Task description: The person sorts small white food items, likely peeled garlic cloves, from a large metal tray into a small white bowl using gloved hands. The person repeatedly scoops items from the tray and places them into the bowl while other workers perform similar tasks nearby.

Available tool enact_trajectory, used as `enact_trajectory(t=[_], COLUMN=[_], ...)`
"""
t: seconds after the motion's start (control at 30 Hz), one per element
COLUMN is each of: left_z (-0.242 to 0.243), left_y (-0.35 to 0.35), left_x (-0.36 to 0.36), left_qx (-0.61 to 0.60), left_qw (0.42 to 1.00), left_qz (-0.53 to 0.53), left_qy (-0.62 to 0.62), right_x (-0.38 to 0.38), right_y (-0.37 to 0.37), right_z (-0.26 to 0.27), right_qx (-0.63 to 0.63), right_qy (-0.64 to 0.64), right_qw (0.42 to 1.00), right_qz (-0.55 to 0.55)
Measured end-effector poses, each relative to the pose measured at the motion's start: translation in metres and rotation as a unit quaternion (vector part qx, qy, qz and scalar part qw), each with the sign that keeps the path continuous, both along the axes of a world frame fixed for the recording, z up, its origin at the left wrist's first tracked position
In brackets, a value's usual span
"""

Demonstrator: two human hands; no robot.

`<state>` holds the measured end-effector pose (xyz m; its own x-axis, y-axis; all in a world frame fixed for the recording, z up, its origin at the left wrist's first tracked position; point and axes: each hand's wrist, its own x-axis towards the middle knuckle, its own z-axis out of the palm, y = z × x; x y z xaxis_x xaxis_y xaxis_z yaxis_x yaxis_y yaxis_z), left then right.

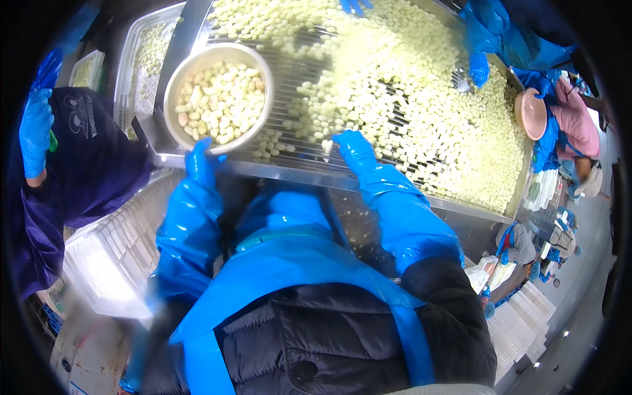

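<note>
A round white bowl [268, 98] stands on the left end of a slatted metal sorting table [296, 170]. Whitish oval food pieces [222, 101] fill much of it, a few pinkish. My left hand [200, 160], in a blue glove, grips the bowl's near rim. Farther right, my gloved right hand [354, 150] reaches over the table's front edge onto the slats. At its fingertips is a single pale piece [327, 146]; whether it is pinched cannot be told. Many pale green oval pieces [419, 118] spread over the slats, thickest to the right.
A co-worker's gloved hand [35, 133] is at the left. Other blue gloved hands [478, 69] reach in from the far side. A pink bowl [532, 113] is beyond the right end. White crates [106, 256] stand low left; a white basket [148, 64] holds more pieces.
</note>
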<state>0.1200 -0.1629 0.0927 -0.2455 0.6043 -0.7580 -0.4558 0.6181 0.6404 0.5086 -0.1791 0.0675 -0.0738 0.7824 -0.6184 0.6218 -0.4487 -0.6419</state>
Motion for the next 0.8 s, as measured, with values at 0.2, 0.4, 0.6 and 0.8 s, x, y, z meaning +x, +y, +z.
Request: enact_trajectory(t=[0.2, 0.4, 0.6, 0.8], left_z=[0.008, 0.007, -0.001, 0.025], left_y=[0.002, 0.0, 0.002, 0.004], left_x=[0.005, 0.007, 0.001, 0.013], left_qx=[0.001, 0.044, 0.016, -0.039], left_qw=[1.0, 0.999, 1.0, 0.999], left_qz=[0.013, 0.026, 0.02, 0.015], left_qy=[0.021, 0.007, 0.005, 0.018], right_x=[0.008, -0.02, -0.025, -0.026], right_y=[0.007, 0.029, 0.019, 0.025], right_z=[0.012, 0.058, -0.001, 0.008], right_qx=[0.111, 0.049, 0.179, 0.184], right_qy=[-0.008, 0.316, -0.016, -0.073], right_qw=[0.994, 0.943, 0.984, 0.98], right_qz=[-0.022, -0.091, 0.009, -0.001])
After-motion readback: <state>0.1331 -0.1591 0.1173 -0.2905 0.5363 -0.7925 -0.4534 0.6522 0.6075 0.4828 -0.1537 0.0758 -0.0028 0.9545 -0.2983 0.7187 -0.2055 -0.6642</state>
